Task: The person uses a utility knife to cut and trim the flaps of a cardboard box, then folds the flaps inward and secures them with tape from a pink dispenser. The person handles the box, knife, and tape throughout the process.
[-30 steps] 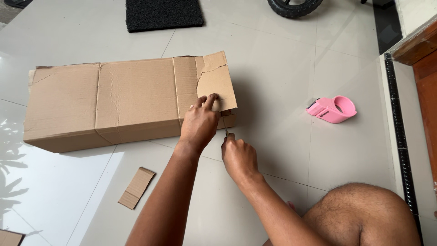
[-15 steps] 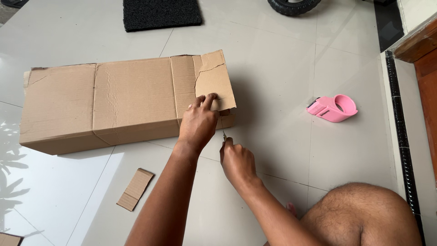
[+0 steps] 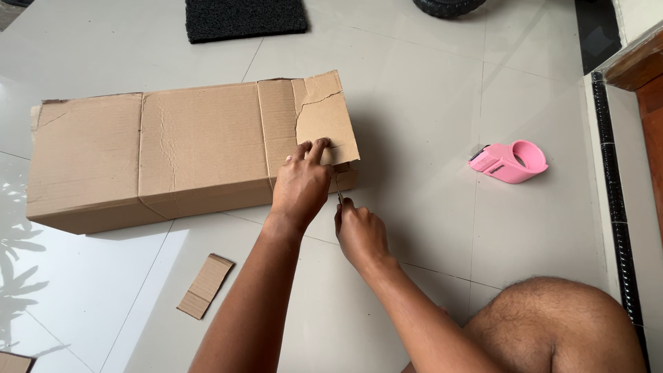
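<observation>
Left hand flat, fingers spread, pressing torn flap on cardboard box. Right hand closed around thin blade, tip at box's near right corner, just beside left fingers.

Risk, judged: blade slips toward left fingers; box skids on glossy floor; torn flap rips further.

Box: long, brown, plain, lying on floor. Cardboard scrap near left forearm. Pink tape dispenser well apart, right. Black mat beyond box.

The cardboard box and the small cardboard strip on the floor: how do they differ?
The cardboard box is large, long and closed into a solid shape; the cardboard strip is a small flat piece with one fold. The left hand presses on the box, with the right hand at its near edge; the strip lies untouched, apart from both hands. Both are plain brown corrugated card on the tiled floor.
</observation>
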